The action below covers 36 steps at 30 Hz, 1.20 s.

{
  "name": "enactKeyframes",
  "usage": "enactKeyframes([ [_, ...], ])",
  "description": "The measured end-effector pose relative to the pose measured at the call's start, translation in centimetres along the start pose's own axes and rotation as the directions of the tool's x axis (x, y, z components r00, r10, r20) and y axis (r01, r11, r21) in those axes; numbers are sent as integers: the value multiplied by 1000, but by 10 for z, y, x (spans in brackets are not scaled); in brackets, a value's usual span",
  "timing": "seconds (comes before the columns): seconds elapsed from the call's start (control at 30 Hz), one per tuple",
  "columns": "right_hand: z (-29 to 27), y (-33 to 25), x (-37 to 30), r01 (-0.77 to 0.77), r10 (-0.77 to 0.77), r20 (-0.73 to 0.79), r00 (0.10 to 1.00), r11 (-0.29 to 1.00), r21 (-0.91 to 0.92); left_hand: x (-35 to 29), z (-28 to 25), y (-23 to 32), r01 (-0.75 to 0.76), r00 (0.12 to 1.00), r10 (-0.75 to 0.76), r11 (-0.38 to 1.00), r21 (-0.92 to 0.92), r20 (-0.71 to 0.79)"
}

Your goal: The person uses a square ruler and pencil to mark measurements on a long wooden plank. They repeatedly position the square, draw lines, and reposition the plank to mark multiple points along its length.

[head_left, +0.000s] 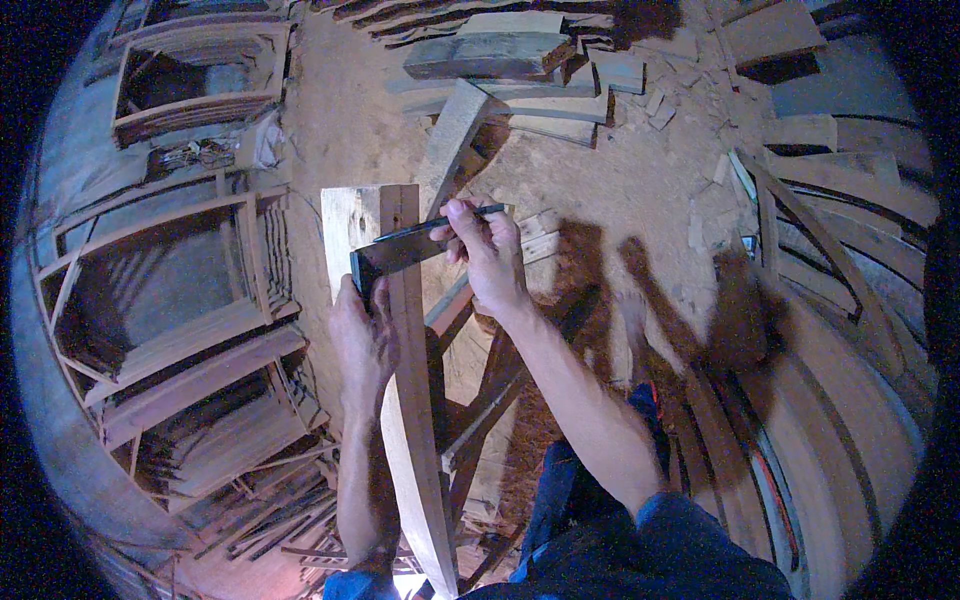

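Note:
A long pale squared timber [404, 440] runs away from me, its far end block-like and lit from above. My left hand [362, 335] is closed on the dark stock of a try square [362, 272], pressing it to the timber's left side near the far end. Over the timber's top, my right hand [485, 250] pinches a thin dark pencil-like stick [410, 230] between thumb and fingers. The stick slants across the timber close to the square, and a shadow lies beneath it. The square's blade is hard to tell from that shadow.
A wooden support [480, 420] stands under the timber. Wooden frames [180, 345] are stacked at left. Cut planks [490, 55] lie on the dusty floor ahead, and long curved boards [820, 430] lie at right. Wood scraps [660, 108] are scattered beyond.

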State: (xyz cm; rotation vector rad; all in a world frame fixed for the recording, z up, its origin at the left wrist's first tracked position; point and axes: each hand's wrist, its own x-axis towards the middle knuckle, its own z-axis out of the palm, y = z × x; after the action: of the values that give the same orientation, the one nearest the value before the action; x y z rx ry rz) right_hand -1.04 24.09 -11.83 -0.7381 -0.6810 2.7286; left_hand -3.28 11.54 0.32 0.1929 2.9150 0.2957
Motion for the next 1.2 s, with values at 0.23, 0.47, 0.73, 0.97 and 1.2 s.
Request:
enactKeyframes([
  [0.23, -52, 13, 11, 24, -111, -185, 977, 908, -419, -2, 1, -3, -5, 1000, 6, 999, 40, -17],
  [0.47, 5, -14, -8, 378, -409, 152, 900, 556, -740, -3, 1, -5, -38, 999, 39, 999, 33, -26],
  [0.73, -1, -66, -14, 196, -203, -63, 977, 974, -112, -3, 3, -5, -55, 998, 56, 998, 29, -31],
  [0.97, -56, -53, -29, 49, -92, -264, 960, 985, -165, 12, 4, 3, -100, 993, 106, 991, 83, -59],
  [1.2, -63, -48, -37, -6, -33, -285, 958, 991, -137, 18, 2, 7, -85, 995, 85, 996, 2, -43],
])
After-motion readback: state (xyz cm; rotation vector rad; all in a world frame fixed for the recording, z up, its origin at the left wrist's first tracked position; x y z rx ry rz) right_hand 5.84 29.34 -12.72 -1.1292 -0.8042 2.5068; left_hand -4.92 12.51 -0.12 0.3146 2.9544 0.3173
